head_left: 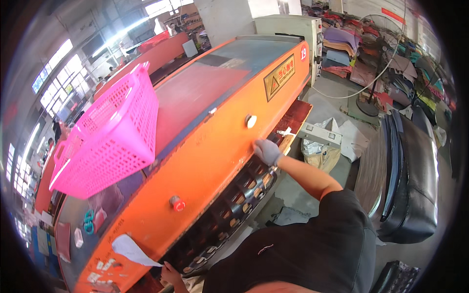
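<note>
My right hand (267, 152), in a light grey glove, reaches to the lower edge of the long orange machine (215, 146). Its fingers are curled at the near end of a reddish-brown board, beside a black rack (229, 215) of rounded pieces. What they grip, if anything, is hidden. Low in the view, my bare left hand (171, 274) pinches the pointed tip of a white sheet (131, 250), which lies against the orange side panel. The rest of that hand is partly cut off by my body.
A pink plastic basket (115, 132) stands on the machine's top. Teal-handled scissors (88, 222) lie near its left end. A red button (178, 203) juts from the panel. Stacked dark sheets (405, 171) and a standing fan (376, 63) are at right.
</note>
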Motion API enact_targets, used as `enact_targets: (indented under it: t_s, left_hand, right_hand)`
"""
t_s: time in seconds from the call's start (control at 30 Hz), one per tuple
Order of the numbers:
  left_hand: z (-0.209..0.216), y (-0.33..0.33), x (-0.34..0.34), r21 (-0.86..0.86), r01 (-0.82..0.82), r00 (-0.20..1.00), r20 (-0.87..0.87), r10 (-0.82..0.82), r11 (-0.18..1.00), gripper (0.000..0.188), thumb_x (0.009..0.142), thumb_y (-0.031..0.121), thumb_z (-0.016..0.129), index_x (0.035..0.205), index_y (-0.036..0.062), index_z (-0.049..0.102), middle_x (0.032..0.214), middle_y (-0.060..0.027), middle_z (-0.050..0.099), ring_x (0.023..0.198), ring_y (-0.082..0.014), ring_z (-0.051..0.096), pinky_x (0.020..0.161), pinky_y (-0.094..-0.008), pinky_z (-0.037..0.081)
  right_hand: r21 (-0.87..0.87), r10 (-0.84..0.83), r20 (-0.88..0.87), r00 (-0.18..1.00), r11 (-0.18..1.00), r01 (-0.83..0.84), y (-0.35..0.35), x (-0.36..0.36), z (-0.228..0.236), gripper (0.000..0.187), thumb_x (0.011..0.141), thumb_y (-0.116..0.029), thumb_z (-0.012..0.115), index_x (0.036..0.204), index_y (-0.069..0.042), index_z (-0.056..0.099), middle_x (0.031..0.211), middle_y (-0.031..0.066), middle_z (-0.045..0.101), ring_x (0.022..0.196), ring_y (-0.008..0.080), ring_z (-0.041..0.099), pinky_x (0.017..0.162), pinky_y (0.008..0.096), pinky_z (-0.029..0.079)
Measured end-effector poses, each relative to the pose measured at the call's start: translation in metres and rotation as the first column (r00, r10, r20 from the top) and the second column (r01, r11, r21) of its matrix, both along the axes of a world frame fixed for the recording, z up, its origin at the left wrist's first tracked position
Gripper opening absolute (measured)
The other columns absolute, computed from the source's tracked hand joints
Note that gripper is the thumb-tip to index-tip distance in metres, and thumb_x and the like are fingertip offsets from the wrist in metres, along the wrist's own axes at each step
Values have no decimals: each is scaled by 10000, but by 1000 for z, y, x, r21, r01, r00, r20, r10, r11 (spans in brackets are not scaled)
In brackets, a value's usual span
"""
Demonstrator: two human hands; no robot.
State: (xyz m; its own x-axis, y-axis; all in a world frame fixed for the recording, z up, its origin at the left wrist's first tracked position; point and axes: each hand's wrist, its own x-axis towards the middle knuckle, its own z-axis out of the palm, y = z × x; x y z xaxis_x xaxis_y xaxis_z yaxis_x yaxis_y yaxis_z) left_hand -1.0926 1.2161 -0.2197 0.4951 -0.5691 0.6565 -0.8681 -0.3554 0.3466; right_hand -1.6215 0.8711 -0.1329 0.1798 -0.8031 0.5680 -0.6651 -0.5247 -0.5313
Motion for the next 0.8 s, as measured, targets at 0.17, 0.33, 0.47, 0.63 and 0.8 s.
enact_targets:
  t_s: [0.17,0.33,0.47,0.63,0.8]
  left_hand:
    - [5,9,4,-43,67,993,-92,-70,997,431,920,281,484,606,-15,492,529,-210,484,472,-391,475,437,-458,318]
    - [2,7,10,79,23,996,-90,-16,997,422,923,291,471,624,-6,460,583,-235,479,545,-416,472,497,-479,324]
    - [-4,2,17,104,77,990,-130,-64,992,485,914,306,499,566,-27,447,568,-224,466,531,-372,440,530,-461,340]
    - [-5,-1,17,58,112,992,-71,-108,992,503,906,344,508,600,-54,485,598,-243,500,550,-384,468,554,-464,362]
    - [-28,61,-6,134,-7,1000,-6,8,991,393,894,299,516,677,-24,573,738,-224,579,763,-389,548,707,-475,434]
  right_hand:
    - [28,-247,-398,883,960,280,24,-11,-40,269,850,-316,482,796,-109,646,847,108,631,813,289,604,781,421,439]
    - [4,-179,-409,895,980,198,18,-17,-49,317,855,-344,480,744,-122,677,791,79,637,836,268,594,853,408,402]
    - [-91,-192,-353,916,981,171,25,-20,-55,341,871,-337,460,751,-109,682,820,91,644,838,265,590,877,391,381]
    - [102,-104,-564,819,976,194,21,-21,-42,402,899,-362,402,800,-107,697,882,101,658,874,282,613,800,420,437]
    - [227,-4,-612,790,957,181,51,-9,-43,403,906,-375,390,826,-135,704,862,83,679,860,256,640,812,410,449]
